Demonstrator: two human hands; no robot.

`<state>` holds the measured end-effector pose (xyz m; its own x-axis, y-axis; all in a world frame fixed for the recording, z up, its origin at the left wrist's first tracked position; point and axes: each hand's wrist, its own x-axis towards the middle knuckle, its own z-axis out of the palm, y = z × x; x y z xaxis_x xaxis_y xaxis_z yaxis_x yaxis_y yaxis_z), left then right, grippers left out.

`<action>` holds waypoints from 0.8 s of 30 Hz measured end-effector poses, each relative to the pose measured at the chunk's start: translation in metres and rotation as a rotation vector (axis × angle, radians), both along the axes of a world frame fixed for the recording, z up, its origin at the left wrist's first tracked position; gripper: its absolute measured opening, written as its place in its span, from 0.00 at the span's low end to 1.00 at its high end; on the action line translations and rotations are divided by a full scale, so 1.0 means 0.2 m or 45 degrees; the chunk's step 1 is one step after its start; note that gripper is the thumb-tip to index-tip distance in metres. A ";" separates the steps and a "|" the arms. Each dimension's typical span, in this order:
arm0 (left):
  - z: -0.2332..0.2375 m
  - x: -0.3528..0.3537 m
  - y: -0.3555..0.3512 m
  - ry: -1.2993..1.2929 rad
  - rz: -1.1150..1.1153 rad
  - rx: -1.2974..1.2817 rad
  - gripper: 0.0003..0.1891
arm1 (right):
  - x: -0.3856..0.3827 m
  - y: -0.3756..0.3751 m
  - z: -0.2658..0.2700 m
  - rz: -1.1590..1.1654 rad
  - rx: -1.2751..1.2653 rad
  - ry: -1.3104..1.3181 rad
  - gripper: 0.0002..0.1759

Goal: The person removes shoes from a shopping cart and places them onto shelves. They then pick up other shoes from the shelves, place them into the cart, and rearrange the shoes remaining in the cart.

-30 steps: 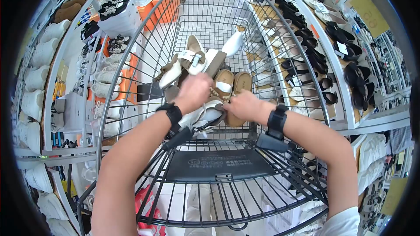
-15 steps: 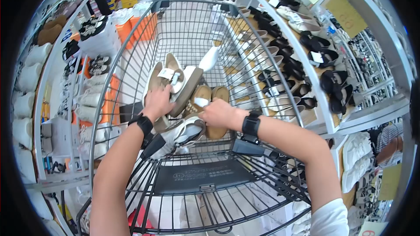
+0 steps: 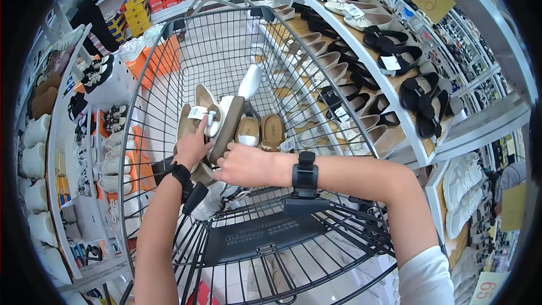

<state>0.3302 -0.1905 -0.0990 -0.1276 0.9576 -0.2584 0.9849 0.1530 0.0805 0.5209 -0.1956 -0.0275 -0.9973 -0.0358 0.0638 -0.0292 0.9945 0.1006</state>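
Observation:
A beige-and-white shoe [image 3: 224, 122] with a thick sole leans on its side in the shopping cart, a white tag [image 3: 197, 113] by its opening. My left hand [image 3: 193, 148] grips it, index finger stretched over the upper and thumb near the sole. My right hand [image 3: 248, 165] is closed above a white sneaker [image 3: 209, 204]; whatever its curled fingers hold is hidden. Beyond that hand lie a tan slip-on shoe [image 3: 248, 127] with white paper inside and its mate [image 3: 272, 130]. A white wrapped item [image 3: 250, 82] lies farther forward.
The wire shopping cart [image 3: 131, 152] surrounds both hands, with its dark folded panel [image 3: 265, 238] at the near side. Shoe racks [image 3: 389, 56] run along the right, and white shoes [image 3: 35, 164] line the left. A person in dark clothes [image 3: 93, 25] stands at the upper left.
My right hand has left the tan shoes and moved left, over the sneakers. My left index finger now stretches across the beige-and-white shoe. The view has shifted, with the racks moving left.

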 end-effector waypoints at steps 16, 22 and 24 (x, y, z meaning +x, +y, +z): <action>-0.13 -0.11 0.18 -0.190 0.050 0.297 0.43 | -0.07 0.26 0.02 0.013 0.003 -0.060 0.06; -0.11 -0.17 0.28 -0.232 -0.081 0.408 0.22 | -0.11 0.38 0.02 0.032 -0.011 -0.047 0.05; -0.10 -0.17 0.32 -0.132 -0.087 0.298 0.20 | -0.12 0.41 0.02 0.017 0.011 -0.111 0.04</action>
<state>0.2964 -0.1274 -0.1189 -0.0448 0.9983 -0.0373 0.9770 0.0516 0.2071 0.4968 -0.1134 -0.0241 -0.9985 -0.0491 -0.0239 -0.0513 0.9931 0.1059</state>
